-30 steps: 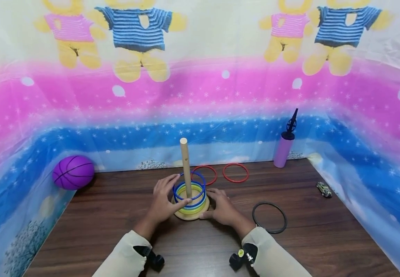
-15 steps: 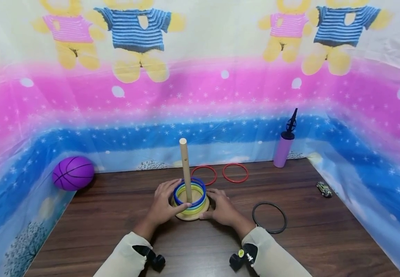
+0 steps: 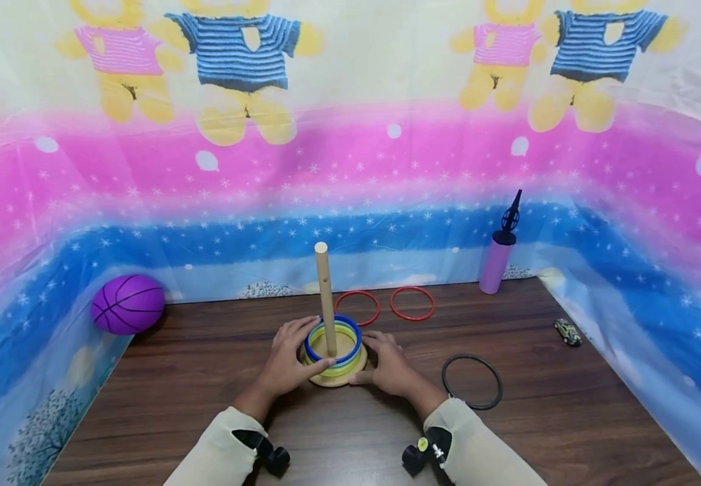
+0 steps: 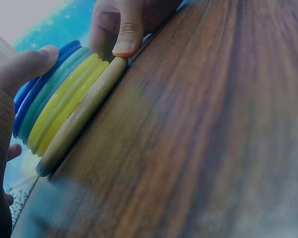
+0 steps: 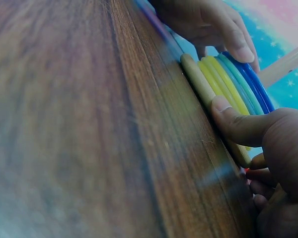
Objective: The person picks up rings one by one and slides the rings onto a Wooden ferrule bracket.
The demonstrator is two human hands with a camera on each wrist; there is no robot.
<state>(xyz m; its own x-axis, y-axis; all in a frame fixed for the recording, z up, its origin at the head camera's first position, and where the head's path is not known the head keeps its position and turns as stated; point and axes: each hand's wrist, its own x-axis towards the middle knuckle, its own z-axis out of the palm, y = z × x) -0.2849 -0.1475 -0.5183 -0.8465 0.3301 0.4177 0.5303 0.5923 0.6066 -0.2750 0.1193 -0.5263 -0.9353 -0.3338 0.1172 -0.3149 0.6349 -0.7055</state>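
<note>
A wooden peg (image 3: 326,297) rises from a round wooden base (image 4: 84,119) on the table, with rings stacked around it. Yellow rings (image 5: 223,82) lie lowest, teal ones above them, and blue rings (image 3: 359,337) on top. My left hand (image 3: 286,358) holds the blue rings at the left of the stack, its thumb on their near rim and its fingers round the far left side. At the right, my right hand (image 3: 391,364) grips the base, thumb on its near edge and fingers curled round behind.
Two red rings (image 3: 413,318) lie behind the stack, and a black ring (image 3: 498,385) lies to the right. A purple basketball (image 3: 128,304) is at the back left. A purple hand pump (image 3: 497,266) stands at the back right, and a toy car (image 3: 567,333) sits near the right edge.
The top blue ring, tilted and raised in my left hand, has come down the peg and now lies flat on the stack. My left hand has lowered slightly; the right hand has stayed put.
</note>
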